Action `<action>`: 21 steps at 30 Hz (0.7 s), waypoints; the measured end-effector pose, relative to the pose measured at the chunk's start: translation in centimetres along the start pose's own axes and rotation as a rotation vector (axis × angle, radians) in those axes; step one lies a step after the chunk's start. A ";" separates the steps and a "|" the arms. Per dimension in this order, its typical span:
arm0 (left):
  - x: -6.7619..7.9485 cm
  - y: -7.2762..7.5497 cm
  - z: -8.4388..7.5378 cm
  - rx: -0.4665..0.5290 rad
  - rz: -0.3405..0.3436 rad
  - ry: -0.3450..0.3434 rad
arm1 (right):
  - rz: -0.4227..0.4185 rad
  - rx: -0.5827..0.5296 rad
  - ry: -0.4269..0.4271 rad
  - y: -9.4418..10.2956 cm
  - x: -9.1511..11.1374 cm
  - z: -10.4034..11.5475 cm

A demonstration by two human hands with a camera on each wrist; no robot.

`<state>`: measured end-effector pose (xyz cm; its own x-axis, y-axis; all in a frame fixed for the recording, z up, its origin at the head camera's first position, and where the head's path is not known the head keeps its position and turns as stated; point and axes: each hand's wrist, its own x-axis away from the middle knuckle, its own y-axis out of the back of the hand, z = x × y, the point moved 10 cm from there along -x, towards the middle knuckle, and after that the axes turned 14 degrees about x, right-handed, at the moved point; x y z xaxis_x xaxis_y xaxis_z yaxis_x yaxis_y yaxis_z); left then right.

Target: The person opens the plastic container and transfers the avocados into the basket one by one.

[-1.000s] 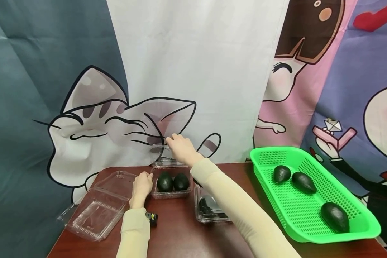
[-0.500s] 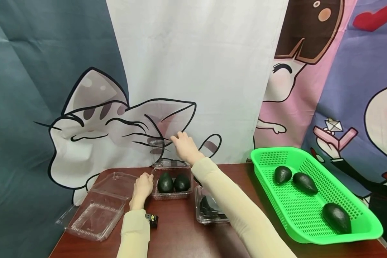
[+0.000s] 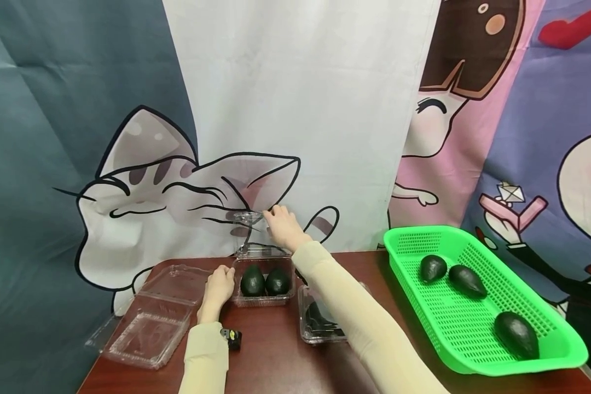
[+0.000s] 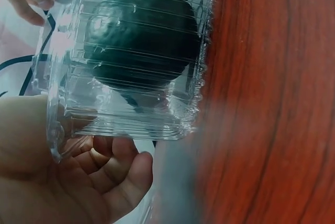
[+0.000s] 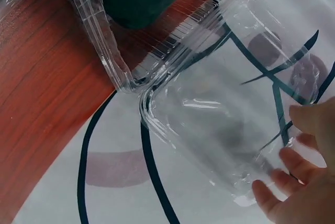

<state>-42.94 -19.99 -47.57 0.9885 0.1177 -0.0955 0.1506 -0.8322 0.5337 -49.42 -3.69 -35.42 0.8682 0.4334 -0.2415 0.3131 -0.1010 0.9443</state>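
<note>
Two dark green avocados lie side by side in a clear plastic clamshell container at the table's far edge. Its hinged lid stands raised behind it. My left hand holds the container's left side, with the thumb at the rim and the fingers curled against the wall in the left wrist view. My right hand holds the raised lid near its upper right corner. In the right wrist view, the lid's edge lies between thumb and fingers.
A second clamshell with dark contents sits to the right, partly hidden by the right sleeve. An opened clamshell lies at left. A green plastic basket on the right holds three avocados. A printed curtain hangs behind the table.
My right hand has shifted slightly right along the lid, which stands a little differently tilted. The left hand has stayed at the container's left side.
</note>
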 end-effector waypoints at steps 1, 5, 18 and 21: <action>0.0 0.0 -0.1 0.002 -0.003 -0.008 | 0.017 0.004 0.002 -0.3 0.0 0.1; 0.2 0.0 -0.1 0.017 -0.009 -0.021 | 0.082 0.026 0.019 -1.5 0.3 0.5; 0.4 -0.1 0.4 0.047 0.037 0.008 | -0.133 0.004 -0.038 0.2 1.0 0.7; 0.2 0.1 0.2 0.056 0.033 0.000 | -0.205 0.054 -0.075 1.5 1.3 1.0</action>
<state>-42.72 -20.09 -47.69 0.9928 0.0898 -0.0790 0.1171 -0.8645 0.4889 -47.42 -4.17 -34.50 0.8099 0.3826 -0.4447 0.5040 -0.0660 0.8612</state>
